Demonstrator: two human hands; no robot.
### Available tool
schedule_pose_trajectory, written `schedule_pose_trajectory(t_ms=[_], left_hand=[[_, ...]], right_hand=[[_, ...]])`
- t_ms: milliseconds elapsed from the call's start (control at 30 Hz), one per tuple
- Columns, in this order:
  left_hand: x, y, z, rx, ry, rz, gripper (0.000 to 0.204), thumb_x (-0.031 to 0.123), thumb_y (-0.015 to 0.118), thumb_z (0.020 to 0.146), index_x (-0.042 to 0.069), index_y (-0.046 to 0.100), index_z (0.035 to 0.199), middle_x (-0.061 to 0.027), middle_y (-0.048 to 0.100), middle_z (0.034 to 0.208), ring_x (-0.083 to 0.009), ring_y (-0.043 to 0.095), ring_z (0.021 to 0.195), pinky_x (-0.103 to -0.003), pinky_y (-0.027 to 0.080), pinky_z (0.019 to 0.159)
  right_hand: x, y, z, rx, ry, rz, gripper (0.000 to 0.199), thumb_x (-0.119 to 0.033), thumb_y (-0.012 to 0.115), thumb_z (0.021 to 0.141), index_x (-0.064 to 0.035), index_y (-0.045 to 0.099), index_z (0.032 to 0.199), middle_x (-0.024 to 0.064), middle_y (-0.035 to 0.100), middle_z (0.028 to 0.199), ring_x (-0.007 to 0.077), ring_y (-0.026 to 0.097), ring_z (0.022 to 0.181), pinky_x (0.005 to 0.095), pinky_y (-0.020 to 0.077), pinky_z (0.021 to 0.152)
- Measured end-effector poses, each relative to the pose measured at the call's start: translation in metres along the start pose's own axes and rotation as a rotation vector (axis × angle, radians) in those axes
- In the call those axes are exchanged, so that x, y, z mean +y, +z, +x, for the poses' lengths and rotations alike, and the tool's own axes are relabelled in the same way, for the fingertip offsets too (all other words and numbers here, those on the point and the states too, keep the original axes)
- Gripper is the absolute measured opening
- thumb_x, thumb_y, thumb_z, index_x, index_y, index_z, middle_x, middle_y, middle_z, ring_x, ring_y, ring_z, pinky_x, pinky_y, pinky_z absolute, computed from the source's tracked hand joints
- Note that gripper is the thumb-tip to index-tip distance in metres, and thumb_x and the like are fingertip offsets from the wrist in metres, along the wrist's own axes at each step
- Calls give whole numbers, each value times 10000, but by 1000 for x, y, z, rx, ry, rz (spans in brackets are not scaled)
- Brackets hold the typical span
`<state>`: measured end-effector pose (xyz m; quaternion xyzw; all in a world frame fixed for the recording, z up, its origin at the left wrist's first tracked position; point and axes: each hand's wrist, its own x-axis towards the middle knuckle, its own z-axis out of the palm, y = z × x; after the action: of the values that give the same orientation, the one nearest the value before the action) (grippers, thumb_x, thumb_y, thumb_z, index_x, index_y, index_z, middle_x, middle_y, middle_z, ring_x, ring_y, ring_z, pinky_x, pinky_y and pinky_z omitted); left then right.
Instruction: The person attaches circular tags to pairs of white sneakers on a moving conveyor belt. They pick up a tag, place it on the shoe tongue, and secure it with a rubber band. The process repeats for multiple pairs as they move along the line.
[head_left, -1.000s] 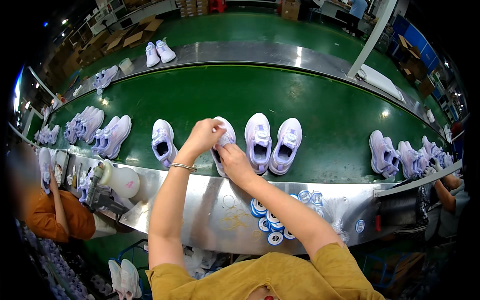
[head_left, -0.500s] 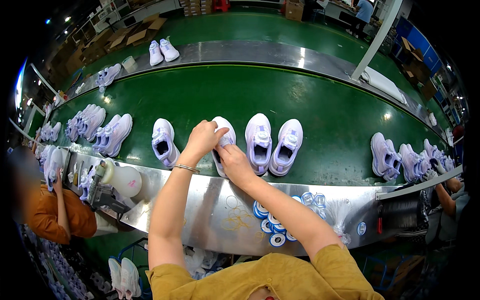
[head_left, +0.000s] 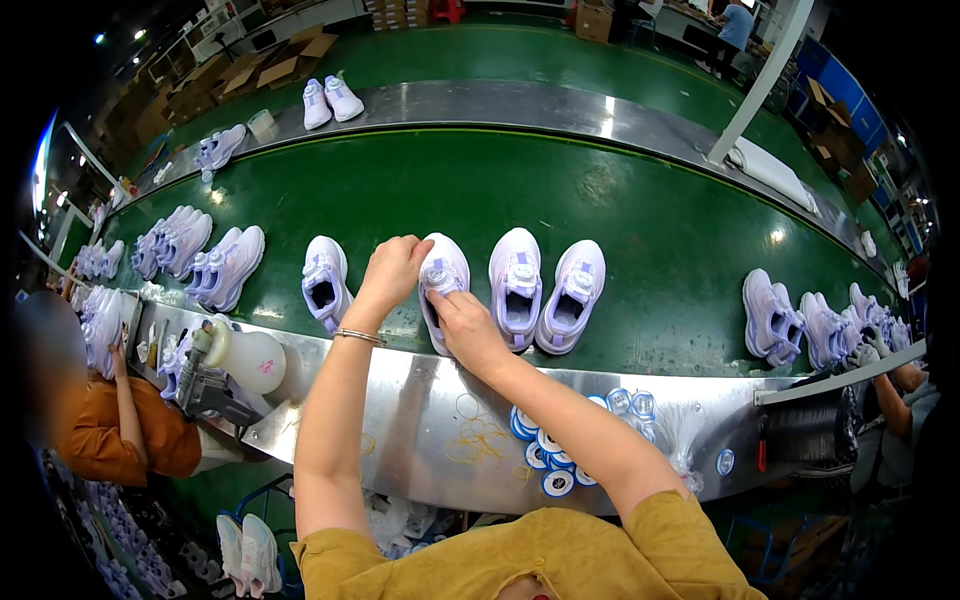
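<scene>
A pale lilac-and-white sneaker (head_left: pixel 446 268) lies toe-away on the green conveyor belt (head_left: pixel 640 210), just past the steel ledge. My left hand (head_left: pixel 393 270) grips its left side near the tongue. My right hand (head_left: pixel 466 327) holds its heel opening from the near side. Its mate (head_left: pixel 325 281) lies just to the left, untouched. Two more matching sneakers (head_left: pixel 545 288) lie side by side right of my hands.
A steel ledge (head_left: pixel 420 420) carries several blue-and-white round spools (head_left: pixel 545 455), loose rubber bands and a white bottle (head_left: pixel 245 358). More sneakers sit at the belt's left (head_left: pixel 205 255) and right (head_left: pixel 790 320). A person in orange (head_left: pixel 110 420) works at left; another person's arm shows at far right.
Both hands stay on the same sneaker; the right hand has slid slightly back toward the heel. The belt and shoes have drifted a little to the right.
</scene>
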<state>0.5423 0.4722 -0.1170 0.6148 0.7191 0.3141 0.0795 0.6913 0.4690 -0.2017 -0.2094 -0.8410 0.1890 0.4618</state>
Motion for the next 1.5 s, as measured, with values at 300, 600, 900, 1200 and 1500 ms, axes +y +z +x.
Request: schedule_pose_trajectory(t_ms=[300,600,900,1200,1500], left_hand=[[-1,8,-7,-214,225,51,225,162,664,792,-50,676,866,-206,653,809,-295,629,713,-357,490,647],[0,5,-6,-106,-16,-68,334,271,646,853,-60,674,892,-185,653,778,-245,627,700,-345,482,637],[-4,20,-9,-161,-65,-74,281,207,698,836,-45,658,956,-91,652,814,-137,592,720,-259,482,650],[-15,18,-62,411,2,-322,183,118,635,879,-35,629,980,-83,645,843,-130,589,724,-252,478,643],[30,62,-84,566,-28,-71,178,115,632,851,-28,606,953,-133,596,902,-264,563,808,-352,459,728]], right_hand=[[5,-1,-3,-7,-20,16,311,15,567,790,29,593,1099,164,591,859,325,582,813,407,488,730],[9,-1,-4,-2,-2,33,301,9,557,804,46,590,1101,169,593,863,324,585,818,401,486,734],[10,-10,0,-12,53,189,296,-9,557,827,-7,603,1119,164,605,882,316,596,817,394,485,721],[30,-160,-34,-135,28,-179,326,-85,608,799,-57,605,1124,134,595,895,304,571,849,410,475,727],[39,-119,-42,-467,324,-395,279,-247,637,754,-142,627,1013,148,643,842,323,647,820,467,511,669]])
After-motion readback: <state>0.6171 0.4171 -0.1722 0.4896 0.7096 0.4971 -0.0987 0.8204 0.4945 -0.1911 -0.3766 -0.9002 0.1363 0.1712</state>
